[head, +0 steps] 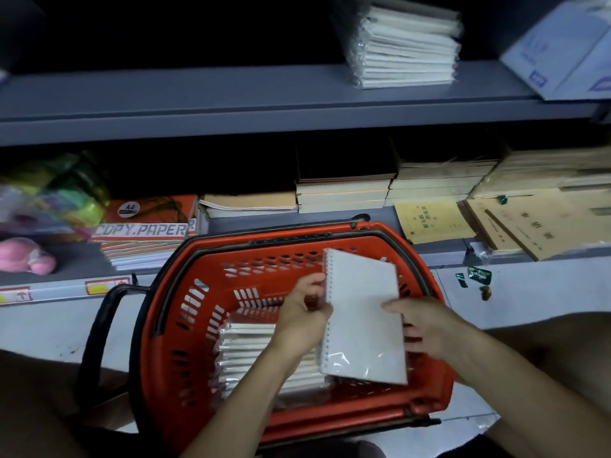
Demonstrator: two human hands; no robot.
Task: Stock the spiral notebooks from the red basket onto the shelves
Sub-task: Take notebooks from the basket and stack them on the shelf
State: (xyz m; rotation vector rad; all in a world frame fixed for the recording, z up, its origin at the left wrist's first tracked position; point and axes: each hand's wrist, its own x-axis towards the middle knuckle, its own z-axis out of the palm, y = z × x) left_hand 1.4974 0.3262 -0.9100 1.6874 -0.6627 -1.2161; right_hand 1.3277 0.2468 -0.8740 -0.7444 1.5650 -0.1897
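Note:
A red basket (211,292) with black handles sits on the floor before the shelves. Inside it lies a stack of wrapped spiral notebooks (244,352). Above the basket I hold one white spiral notebook (362,319) in clear wrap with both hands. My left hand (305,307) grips its spiral edge. My right hand (420,325) grips the opposite edge, thumb on the cover. A stack of similar wrapped notebooks (406,47) stands on the upper grey shelf (231,94).
The lower shelf holds a copy paper ream (145,229), brown exercise books (344,193), tan booklets (433,219), a colourful bag (56,190) and a pink toy (29,256). A blue-white box (562,51) sits upper right. Small wrappers (476,279) lie on the floor.

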